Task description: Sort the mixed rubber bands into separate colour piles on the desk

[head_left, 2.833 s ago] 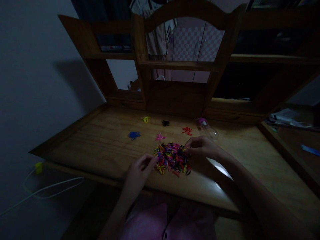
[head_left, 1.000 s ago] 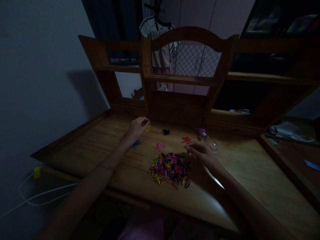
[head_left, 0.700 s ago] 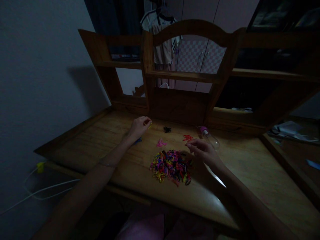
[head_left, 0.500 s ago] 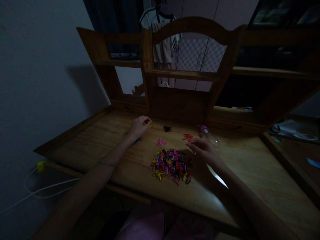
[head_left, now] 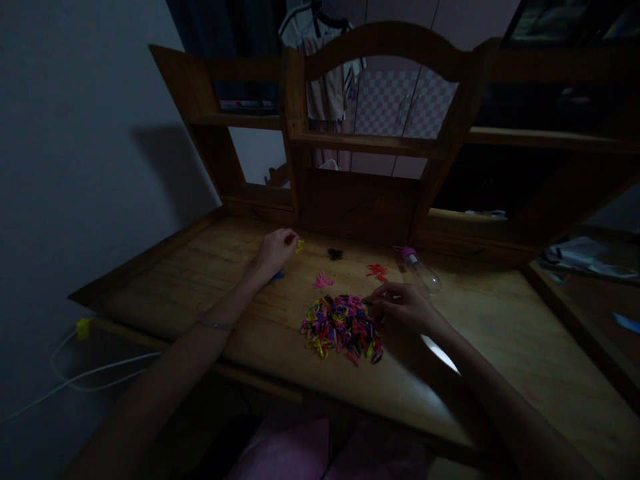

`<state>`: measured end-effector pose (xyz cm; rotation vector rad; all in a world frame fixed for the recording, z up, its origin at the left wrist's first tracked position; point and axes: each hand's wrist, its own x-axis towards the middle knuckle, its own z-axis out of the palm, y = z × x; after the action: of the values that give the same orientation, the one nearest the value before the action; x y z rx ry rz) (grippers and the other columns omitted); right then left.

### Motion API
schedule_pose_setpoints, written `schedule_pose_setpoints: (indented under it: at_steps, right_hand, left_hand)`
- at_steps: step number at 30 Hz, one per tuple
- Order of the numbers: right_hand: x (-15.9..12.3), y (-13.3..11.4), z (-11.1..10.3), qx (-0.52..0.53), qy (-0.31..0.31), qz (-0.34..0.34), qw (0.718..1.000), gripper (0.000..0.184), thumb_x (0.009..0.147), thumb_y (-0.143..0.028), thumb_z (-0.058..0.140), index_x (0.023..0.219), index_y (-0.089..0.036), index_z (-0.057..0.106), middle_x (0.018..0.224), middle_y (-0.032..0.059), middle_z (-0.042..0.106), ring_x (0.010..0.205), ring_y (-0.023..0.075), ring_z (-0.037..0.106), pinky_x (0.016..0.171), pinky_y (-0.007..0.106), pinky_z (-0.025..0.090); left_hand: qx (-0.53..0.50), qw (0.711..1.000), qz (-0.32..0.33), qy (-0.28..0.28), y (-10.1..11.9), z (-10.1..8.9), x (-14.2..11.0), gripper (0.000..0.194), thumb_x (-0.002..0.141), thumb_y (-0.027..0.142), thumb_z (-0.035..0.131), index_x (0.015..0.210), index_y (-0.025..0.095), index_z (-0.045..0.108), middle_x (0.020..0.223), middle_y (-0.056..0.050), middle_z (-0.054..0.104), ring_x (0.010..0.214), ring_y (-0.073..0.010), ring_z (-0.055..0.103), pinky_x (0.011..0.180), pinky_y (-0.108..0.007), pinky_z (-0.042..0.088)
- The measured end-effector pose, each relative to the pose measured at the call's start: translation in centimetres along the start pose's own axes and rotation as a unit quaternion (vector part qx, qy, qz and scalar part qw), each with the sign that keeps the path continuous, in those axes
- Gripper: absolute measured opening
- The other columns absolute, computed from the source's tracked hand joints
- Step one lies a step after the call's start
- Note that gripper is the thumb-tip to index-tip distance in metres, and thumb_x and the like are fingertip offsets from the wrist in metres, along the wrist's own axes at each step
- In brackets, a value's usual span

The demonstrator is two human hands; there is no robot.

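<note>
A mixed heap of small, coloured elastic hair ties (head_left: 343, 328) lies on the wooden desk. At its upper right edge is my right hand (head_left: 405, 305), thumb and fingers pinched at a black hair tie. My left hand (head_left: 277, 250) is farther back on the left, its fingers drawn together beside a few yellow hair ties (head_left: 299, 246); whether anything is in them is hidden. Blue hair ties (head_left: 277, 275) show partly under my left wrist. Small separate groups of pink (head_left: 323, 280), black (head_left: 335, 254) and red hair ties (head_left: 377, 272) lie behind the heap.
A clear bottle with a pink cap (head_left: 423, 272) lies behind my right hand. Wooden shelving (head_left: 365, 145) rises along the desk's back edge. At the left, a white cable (head_left: 100, 373) hangs by the desk. Papers (head_left: 587, 257) lie at the far right.
My right hand has come down slightly to the edge of the heap, at a black hair tie. The left hand has shifted a little left, showing more of the yellow ones.
</note>
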<state>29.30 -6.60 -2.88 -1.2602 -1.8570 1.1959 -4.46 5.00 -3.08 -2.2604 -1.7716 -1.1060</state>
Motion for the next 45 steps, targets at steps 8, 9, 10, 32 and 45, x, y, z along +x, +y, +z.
schedule_pose_setpoints:
  at_steps: [8, 9, 10, 32, 45]
  right_hand:
    - [-0.3, -0.5, -0.9, -0.027, -0.103, 0.017, 0.994, 0.021, 0.075, -0.035, 0.068, 0.087, -0.019, 0.072, 0.079, 0.0047, 0.071, 0.072, 0.0174, 0.063, 0.069, 0.031, 0.049]
    - [-0.4, -0.6, -0.9, -0.030, -0.113, 0.019, 0.993, 0.023, 0.074, -0.035, 0.069, 0.088, -0.018, 0.072, 0.078, 0.0042, 0.070, 0.070, 0.0165, 0.062, 0.067, 0.029, 0.048]
    - [-0.5, -0.7, -0.9, -0.038, -0.121, 0.018, 0.992, 0.024, 0.073, -0.035, 0.069, 0.089, -0.018, 0.072, 0.076, 0.0033, 0.068, 0.068, 0.0155, 0.060, 0.064, 0.027, 0.047]
    - [0.0, -0.2, -0.2, 0.055, -0.067, 0.055, 0.995, 0.027, 0.071, -0.044, 0.072, 0.076, -0.017, 0.071, 0.071, 0.0047, 0.069, 0.063, 0.0159, 0.062, 0.060, 0.027, 0.047]
    - [0.6, -1.1, -0.2, -0.259, 0.211, -0.072, 0.940, 0.023, 0.088, -0.035, 0.052, 0.083, -0.022, 0.070, 0.085, 0.0081, 0.069, 0.075, 0.0212, 0.058, 0.070, 0.034, 0.042]
  left_hand:
    - [-0.004, 1.000, -0.008, 0.000, -0.2, 0.1, 0.0, 0.020, 0.085, 0.026, 0.050, 0.085, 0.018, 0.068, 0.084, -0.006, 0.069, 0.076, -0.0185, 0.062, 0.070, -0.028, 0.046]
    - [-0.005, 1.000, -0.008, 0.000, -0.2, 0.1, 0.0, 0.020, 0.085, 0.026, 0.050, 0.085, 0.018, 0.068, 0.084, -0.006, 0.069, 0.076, -0.0184, 0.062, 0.070, -0.028, 0.046]
    - [-0.006, 1.000, -0.009, 0.000, -0.2, 0.1, 0.0, 0.020, 0.085, 0.026, 0.050, 0.085, 0.018, 0.068, 0.084, -0.006, 0.069, 0.076, -0.0184, 0.062, 0.070, -0.027, 0.046]
    - [-0.050, 0.998, 0.025, -0.022, 1.6, 0.1, -0.5, 0.020, 0.088, 0.028, 0.048, 0.087, 0.019, 0.066, 0.087, -0.005, 0.068, 0.079, -0.0177, 0.062, 0.074, -0.028, 0.047]
    - [-0.124, 0.980, 0.132, -0.081, 4.5, 0.5, -1.6, 0.020, 0.092, 0.031, 0.048, 0.089, 0.021, 0.065, 0.091, -0.004, 0.065, 0.087, -0.0181, 0.061, 0.081, -0.031, 0.047]
